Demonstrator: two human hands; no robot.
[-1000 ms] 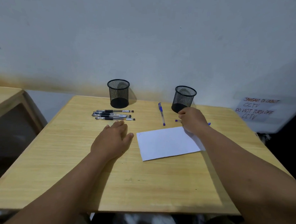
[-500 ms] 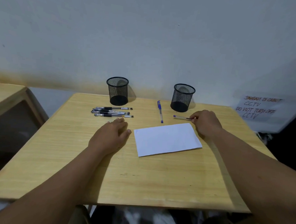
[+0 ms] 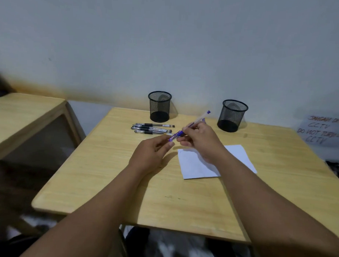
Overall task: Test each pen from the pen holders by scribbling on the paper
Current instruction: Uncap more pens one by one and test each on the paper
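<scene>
The pen [image 3: 188, 127] was a slim clear-barrelled one with blue-purple trim at both ends and a purple cap end. It was held above the desk [image 3: 109, 164], tilted, its far tip pointing up toward the right holder [image 3: 232, 116]. The right hand [image 3: 200, 141] had its grip closed round the barrel's middle. The left hand [image 3: 154, 152] pinched the capped end between thumb and fingers. Both hands hovered just left of the paper [image 3: 238, 159], which lay flat and looked blank apart from a faint mark near its left corner. 4 black pens [image 3: 152, 128] lay side by side in front of the left holder [image 3: 159, 107].

Half a second earlier the left hand had lain flat on the desk, and the right hand had touched a pen lying beside the paper.
</scene>
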